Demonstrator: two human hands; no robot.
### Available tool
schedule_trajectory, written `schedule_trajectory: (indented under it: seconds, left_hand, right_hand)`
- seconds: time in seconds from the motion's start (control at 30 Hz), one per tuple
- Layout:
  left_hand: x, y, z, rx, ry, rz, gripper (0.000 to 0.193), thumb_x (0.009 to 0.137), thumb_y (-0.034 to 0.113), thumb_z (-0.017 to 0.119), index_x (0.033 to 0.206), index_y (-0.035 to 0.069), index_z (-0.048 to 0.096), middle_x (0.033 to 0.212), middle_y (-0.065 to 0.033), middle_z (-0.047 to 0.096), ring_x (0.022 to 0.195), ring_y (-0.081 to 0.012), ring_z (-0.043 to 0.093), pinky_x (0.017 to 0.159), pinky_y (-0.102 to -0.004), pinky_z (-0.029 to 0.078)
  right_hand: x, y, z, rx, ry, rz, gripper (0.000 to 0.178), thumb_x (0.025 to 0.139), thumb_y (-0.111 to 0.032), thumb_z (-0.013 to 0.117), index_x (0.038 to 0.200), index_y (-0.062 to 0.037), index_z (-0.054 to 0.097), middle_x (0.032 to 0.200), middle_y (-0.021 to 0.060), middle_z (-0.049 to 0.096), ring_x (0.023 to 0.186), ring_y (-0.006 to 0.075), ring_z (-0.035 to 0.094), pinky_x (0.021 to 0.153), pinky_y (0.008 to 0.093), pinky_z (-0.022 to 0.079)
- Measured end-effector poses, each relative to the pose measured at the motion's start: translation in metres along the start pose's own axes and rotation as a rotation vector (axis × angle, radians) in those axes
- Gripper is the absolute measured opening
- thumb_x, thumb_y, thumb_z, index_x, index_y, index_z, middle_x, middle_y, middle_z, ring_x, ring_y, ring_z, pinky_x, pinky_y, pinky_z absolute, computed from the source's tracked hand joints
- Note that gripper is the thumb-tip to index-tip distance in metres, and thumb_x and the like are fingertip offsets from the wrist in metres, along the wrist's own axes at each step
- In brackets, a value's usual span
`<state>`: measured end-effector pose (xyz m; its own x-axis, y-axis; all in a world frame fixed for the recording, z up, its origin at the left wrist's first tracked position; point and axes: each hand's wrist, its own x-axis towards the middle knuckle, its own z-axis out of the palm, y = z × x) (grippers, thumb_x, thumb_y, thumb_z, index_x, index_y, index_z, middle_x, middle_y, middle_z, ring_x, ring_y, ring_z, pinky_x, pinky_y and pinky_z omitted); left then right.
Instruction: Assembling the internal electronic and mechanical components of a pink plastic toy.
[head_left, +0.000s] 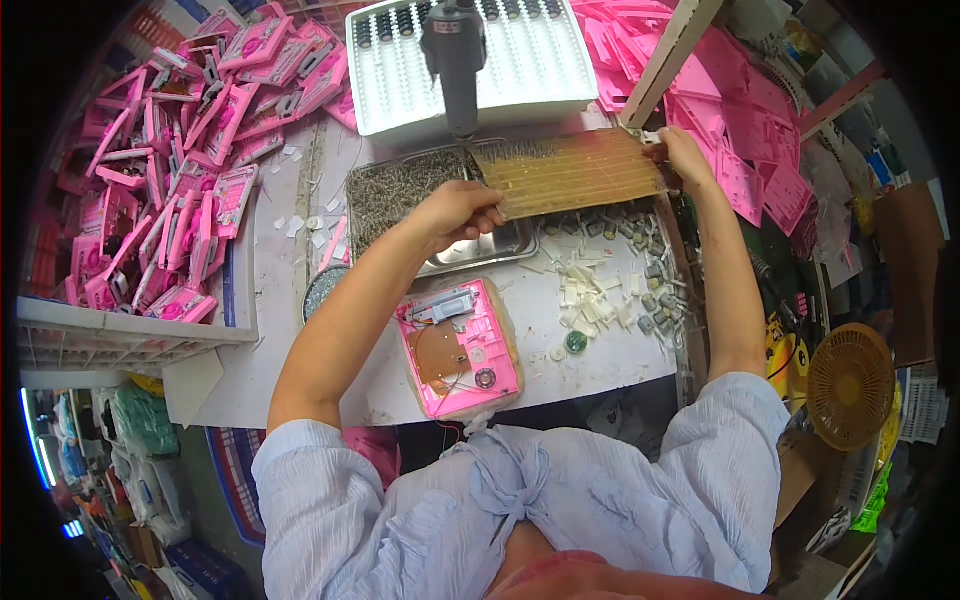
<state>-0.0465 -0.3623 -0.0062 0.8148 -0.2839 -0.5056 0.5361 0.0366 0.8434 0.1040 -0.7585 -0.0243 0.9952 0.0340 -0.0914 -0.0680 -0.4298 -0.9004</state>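
A flat yellow-brown plate with lines across it is held tilted between my two hands. Many thin metal pins or screws stand along its far left part. My left hand is closed on its near left corner. On its far right edge, my right hand is closed too. Beneath the plate's left side lies a metal tray, heaped on the left with small screws. Nearer to me, a pink plastic housing rests open, showing a brown board, a small round speaker and wires.
An electric screwdriver hangs over the tray, before a white tray with black round parts. Small white and grey parts lie at right. Pink toy units fill a left crate; pink panels are piled right.
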Motion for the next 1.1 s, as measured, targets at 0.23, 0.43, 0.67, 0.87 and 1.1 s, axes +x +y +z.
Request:
schedule_trajectory:
  seconds: [0.23,0.43,0.67,0.87,1.1]
  left_hand:
    - [-0.002,-0.034,0.017,0.333,-0.152,0.072,0.027,0.101,0.029,0.063,0.096,0.003,0.063,0.070,-0.0044,0.066,0.049,-0.0069,0.054,0.043,-0.0209,0.038]
    - [-0.023,-0.036,-0.024,0.801,-0.013,0.282,0.032,0.099,0.030,0.063,0.089,0.000,0.067,0.065,-0.0034,0.063,0.051,-0.0090,0.053,0.047,-0.0277,0.041]
    - [-0.081,0.019,-0.135,0.786,0.083,0.091,0.025,0.097,0.024,0.064,0.083,0.003,0.063,0.068,0.0032,0.055,0.060,-0.0052,0.047,0.052,-0.0243,0.036]
    - [-0.152,-0.013,-0.072,0.490,0.375,0.463,0.020,0.097,0.017,0.066,0.101,-0.003,0.066,0.082,-0.0010,0.064,0.075,-0.0062,0.056,0.067,-0.0233,0.045]
    - [-0.200,-0.124,0.046,0.057,0.034,0.275,0.016,0.100,0.014,0.064,0.105,-0.001,0.063,0.080,-0.0012,0.065,0.070,-0.0043,0.057,0.059,-0.0207,0.044]
  right_hand:
    - [-0.064,0.007,-0.021,0.145,0.050,0.010,0.025,0.100,-0.023,0.047,0.106,-0.0030,0.060,0.095,0.0107,0.072,0.082,0.0143,0.063,0.076,0.0300,0.049]
    - [-0.077,-0.014,-0.021,0.169,0.039,-0.056,0.023,0.101,-0.023,0.046,0.108,-0.0063,0.060,0.095,0.0064,0.072,0.083,0.0133,0.064,0.076,0.0292,0.049]
    - [-0.046,-0.079,0.032,0.406,0.113,-0.190,0.024,0.101,-0.021,0.050,0.111,-0.0042,0.064,0.092,0.0041,0.069,0.079,0.0116,0.061,0.074,0.0275,0.048]
    - [-0.149,-0.105,0.084,0.405,-0.101,-0.304,0.021,0.097,-0.006,0.059,0.118,-0.0016,0.062,0.100,0.0060,0.066,0.080,0.0105,0.061,0.070,0.0252,0.051]
    - [-0.306,-0.081,0.183,0.287,-0.507,-0.343,0.022,0.088,-0.001,0.070,0.110,-0.0018,0.068,0.094,0.0056,0.068,0.082,0.0149,0.066,0.065,0.0280,0.053]
